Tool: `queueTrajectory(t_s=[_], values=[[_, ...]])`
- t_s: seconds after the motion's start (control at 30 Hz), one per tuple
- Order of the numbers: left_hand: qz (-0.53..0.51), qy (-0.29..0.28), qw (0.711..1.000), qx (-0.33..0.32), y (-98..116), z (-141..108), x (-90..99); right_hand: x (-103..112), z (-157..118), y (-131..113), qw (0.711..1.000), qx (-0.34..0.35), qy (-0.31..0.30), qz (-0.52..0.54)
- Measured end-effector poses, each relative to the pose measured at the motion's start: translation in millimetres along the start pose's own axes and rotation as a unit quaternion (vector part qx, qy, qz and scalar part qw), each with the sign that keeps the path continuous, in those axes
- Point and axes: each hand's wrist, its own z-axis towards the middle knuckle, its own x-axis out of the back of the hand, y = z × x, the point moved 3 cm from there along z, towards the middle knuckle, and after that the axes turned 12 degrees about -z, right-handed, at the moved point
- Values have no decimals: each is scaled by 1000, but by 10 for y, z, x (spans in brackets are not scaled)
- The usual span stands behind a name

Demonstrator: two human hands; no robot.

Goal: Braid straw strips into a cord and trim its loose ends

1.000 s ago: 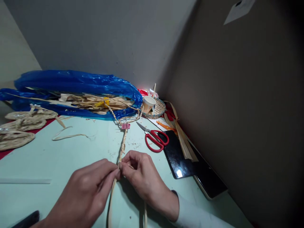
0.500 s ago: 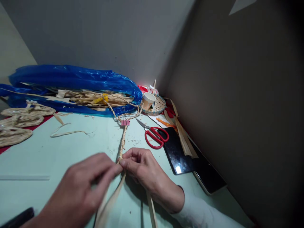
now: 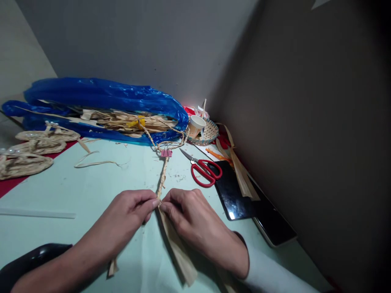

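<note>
Our left hand and right hand pinch the braid.
We seem mid-plait; the next fold likely needs tension against the clip beyond both hands.

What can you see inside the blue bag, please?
In the blue bag's opening lie pale, dry strips, with a yellow piece on them. The plastic folds and the upper strips cover the rest, so I cannot tell what lies deeper.

Tan braid, pink clip, red-handled scissors
</note>
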Motion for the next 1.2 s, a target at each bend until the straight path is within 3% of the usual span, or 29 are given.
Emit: queueTrajectory(t_s=[0.2, 0.43, 0.53, 0.7, 0.8, 0.93, 1.03, 1.1, 1.2], values=[[43, 42, 998, 7, 26, -52, 4, 27, -57, -56, 993, -6, 22, -116], [-22, 20, 999, 24, 19, -31, -25, -117, -111, -132, 988, 21, 47, -144], [-63, 12, 998, 24, 19, -19, -21, -176, -156, -217, 979, 51, 10, -198], [-137, -35, 989, 54, -26, -30, -32, -334, -213, -330, 950, 92, -108, -277], [-169, -51, 981, 79, -64, -59, -41, -384, -229, -338, 947, 119, -90, -286], [-178, -40, 980, 81, -70, -86, -26, -226, -215, -278, 976, 126, 37, -172], [-165, -33, 983, 71, -41, -99, -1, -13, -144, -138, 987, 50, 144, -42], [-148, -36, 987, 59, -14, -102, 15, 34, -70, -44, 992, 9, 120, 43], [-106, -43, 993, 17, 30, -93, 35, -25, 19, 25, 984, 2, 6, 180]])
